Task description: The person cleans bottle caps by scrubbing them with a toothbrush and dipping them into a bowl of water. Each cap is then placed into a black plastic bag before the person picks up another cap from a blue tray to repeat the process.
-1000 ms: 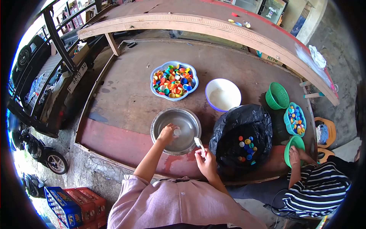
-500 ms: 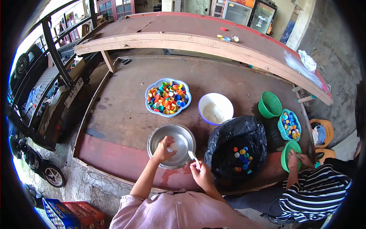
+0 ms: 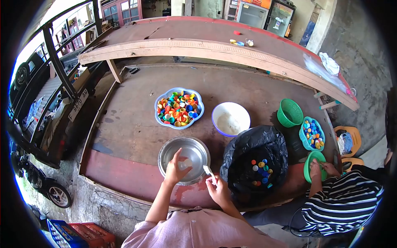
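Left hand [image 3: 174, 170] down inside steel bowl [image 3: 192, 149], at near edge of tabletop [image 3: 132, 120]. Fingers loosely spread beside small pale cap [image 3: 185, 164]; can't tell if it grips. Right hand [image 3: 218, 191] closed round thin white tool [image 3: 208, 170], tip at bowl's right rim. Cap looks light, hard, probably slick: pinch by side wall. Bowl rigid, smooth; steady by rim. Black bag [image 3: 256, 144] just right.
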Demonstrator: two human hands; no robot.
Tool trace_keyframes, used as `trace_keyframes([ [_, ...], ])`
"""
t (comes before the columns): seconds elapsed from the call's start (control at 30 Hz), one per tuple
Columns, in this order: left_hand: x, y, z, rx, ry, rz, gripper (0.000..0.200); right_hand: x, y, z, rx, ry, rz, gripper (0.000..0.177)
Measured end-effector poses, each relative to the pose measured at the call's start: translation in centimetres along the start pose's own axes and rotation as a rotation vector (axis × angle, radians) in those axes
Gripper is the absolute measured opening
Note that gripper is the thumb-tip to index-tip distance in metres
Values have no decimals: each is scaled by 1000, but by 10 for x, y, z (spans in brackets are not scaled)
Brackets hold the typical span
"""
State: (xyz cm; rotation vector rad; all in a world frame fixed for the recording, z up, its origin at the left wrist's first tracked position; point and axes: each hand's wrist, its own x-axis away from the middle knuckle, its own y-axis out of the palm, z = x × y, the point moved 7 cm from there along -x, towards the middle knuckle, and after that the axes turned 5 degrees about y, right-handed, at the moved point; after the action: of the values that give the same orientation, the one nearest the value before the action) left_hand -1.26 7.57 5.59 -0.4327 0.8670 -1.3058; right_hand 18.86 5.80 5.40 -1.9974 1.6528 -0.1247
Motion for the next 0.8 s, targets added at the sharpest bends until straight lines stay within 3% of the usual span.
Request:
trace_keyframes([
  [0.07, -2, -17, 14, 327, -45, 160, 88, 2, 0, -1, 1, -31, 7, 15],
  [0.13, -1, -10, 6, 337, -54, 140, 91, 2, 0, 4, -67, 3, 42, 13],
  [0.2, -1, 9, -6, -195, 6, -100, 91, 2, -2, -1, -48, 28, 19, 14],
  [0.27, -6, 6, -3, -165, 15, -122, 90, -2, -4, -1, -24, 50, -2, 16],
  [0.33, -10, -11, 6, 322, -20, 100, 93, 1, -6, 0, -49, 40, 35, 15],
  [0.4, -10, -6, -1, 330, -21, 96, 96, 1, -6, 1, -57, 21, 38, 14],
  [0.47, -3, 20, -25, -177, 0, -123, 96, 0, -8, -7, -71, 59, 23, 14],
  [0.5, -2, 18, -27, -215, 18, -142, 99, 0, -8, -6, -80, 39, 32, 13],
  [0.53, -3, 5, -22, 100, -64, -36, 98, 1, -8, -4, -76, 20, 29, 15],
  [0.6, -9, -14, -7, 225, -47, 118, 95, 3, -7, 3, -65, 54, 10, 16],
  [0.8, 2, 2, -23, 310, -116, 54, 95, 2, -3, 16, -3, 130, -48, 12],
])
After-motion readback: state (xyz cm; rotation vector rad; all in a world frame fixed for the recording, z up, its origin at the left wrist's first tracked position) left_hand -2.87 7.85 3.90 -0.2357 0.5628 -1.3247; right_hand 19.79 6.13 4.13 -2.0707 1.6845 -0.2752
